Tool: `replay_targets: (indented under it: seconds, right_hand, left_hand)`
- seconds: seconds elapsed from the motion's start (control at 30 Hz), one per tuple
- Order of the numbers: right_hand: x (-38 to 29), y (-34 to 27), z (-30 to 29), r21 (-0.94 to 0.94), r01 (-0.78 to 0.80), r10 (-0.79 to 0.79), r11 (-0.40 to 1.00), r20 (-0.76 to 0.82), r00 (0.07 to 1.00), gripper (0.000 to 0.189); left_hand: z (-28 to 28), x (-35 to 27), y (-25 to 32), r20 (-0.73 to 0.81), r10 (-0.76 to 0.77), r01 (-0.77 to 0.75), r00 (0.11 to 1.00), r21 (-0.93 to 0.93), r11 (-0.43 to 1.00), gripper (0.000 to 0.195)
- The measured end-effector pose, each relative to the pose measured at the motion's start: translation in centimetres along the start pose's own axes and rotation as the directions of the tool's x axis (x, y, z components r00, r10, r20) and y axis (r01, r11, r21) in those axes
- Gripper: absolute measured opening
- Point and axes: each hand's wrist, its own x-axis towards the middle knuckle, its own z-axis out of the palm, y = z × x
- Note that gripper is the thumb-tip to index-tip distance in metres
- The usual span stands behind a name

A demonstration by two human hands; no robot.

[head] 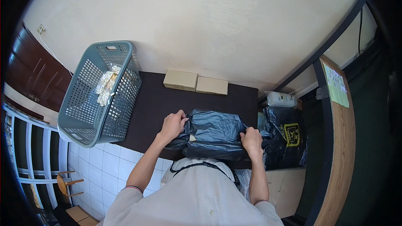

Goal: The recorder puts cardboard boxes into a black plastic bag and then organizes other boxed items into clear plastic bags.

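A black plastic bag (216, 125) lies at the front edge of the dark table (150, 110), spread over something box-shaped. A small cream patch shows through a gap in the plastic near its left side, perhaps cardboard. My left hand (173, 125) pinches the bag's upper left corner between thumb and fingers. On the opposite side, my right hand (252, 139) grips the gathered plastic at the right end. What lies under the film is mostly hidden.
Two flat cardboard boxes (180, 79) sit against the wall. A grey-green perforated laundry basket (121, 106) with bagged pale items (107, 84) stands left. At right are a printed black bag (284, 141), a white plastic-wrapped pack (281, 99) and a wooden shelf edge (342, 144).
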Motion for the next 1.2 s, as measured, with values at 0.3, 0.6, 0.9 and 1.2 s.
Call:
replay_targets:
  seconds: [0.3,0.6,0.9,1.2]
  right_hand:
    - [-0.1,-1.0,0.9,0.222,0.657,-0.511,0.720,-0.472,0.719,0.019]
    - [-1.6,-1.8,-2.0,0.494,0.456,-0.548,0.740,0.049,0.835,0.049]
    - [0.5,0.1,-1.5,0.559,0.569,-0.787,0.603,0.297,0.541,0.050]
    - [2.4,0.2,1.7,0.667,0.487,-0.710,0.563,0.088,0.699,0.044]
  left_hand:
    - [-0.6,-0.3,5.8,0.006,0.620,-0.620,0.784,0.018,0.784,0.036]
    - [-2.1,-2.9,6.7,0.422,0.494,-0.483,0.760,-0.141,0.864,0.073]
    - [-0.2,-2.1,3.3,0.349,0.583,-0.480,0.734,-0.340,0.808,0.036]
    - [-0.4,-0.6,2.4,0.421,0.395,-0.164,0.816,-0.487,0.858,0.028]
